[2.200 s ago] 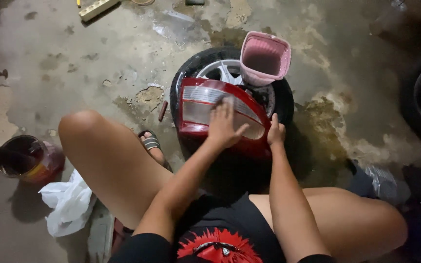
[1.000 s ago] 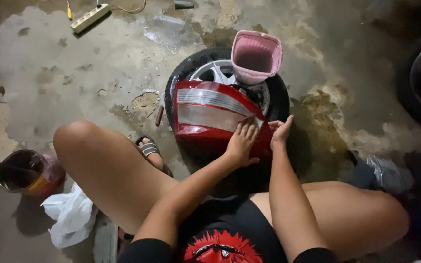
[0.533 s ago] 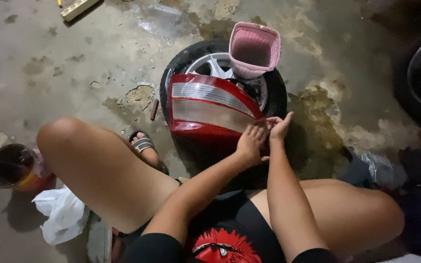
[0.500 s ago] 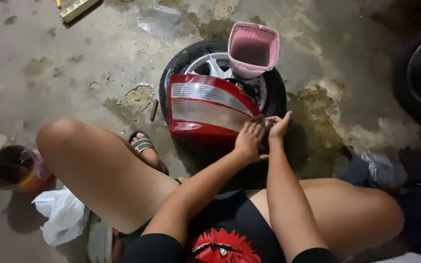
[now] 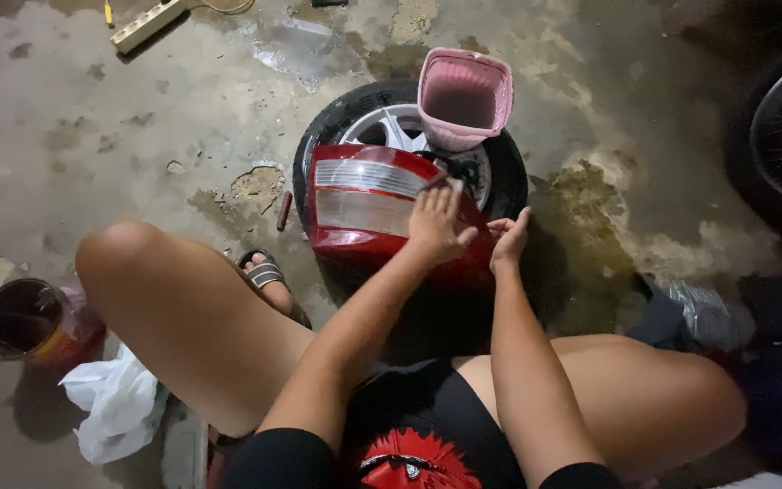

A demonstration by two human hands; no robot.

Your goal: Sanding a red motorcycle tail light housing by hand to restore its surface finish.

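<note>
Left hand (image 5: 436,224) lies fingers together, pressed flat on the red tail lamp (image 5: 364,204), a small pad under its fingertips. Right hand (image 5: 509,243) half open, thumb up, steadying the lamp's right edge. Lamp rests on a tyre (image 5: 500,177) on the floor; pink basket (image 5: 463,98) at 1 o'clock, tin (image 5: 20,319) at 8 o'clock.

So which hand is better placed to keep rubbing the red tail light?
Left, probably: the left hand lies flat on the tail light; the right hand only steadies its right edge.
</note>
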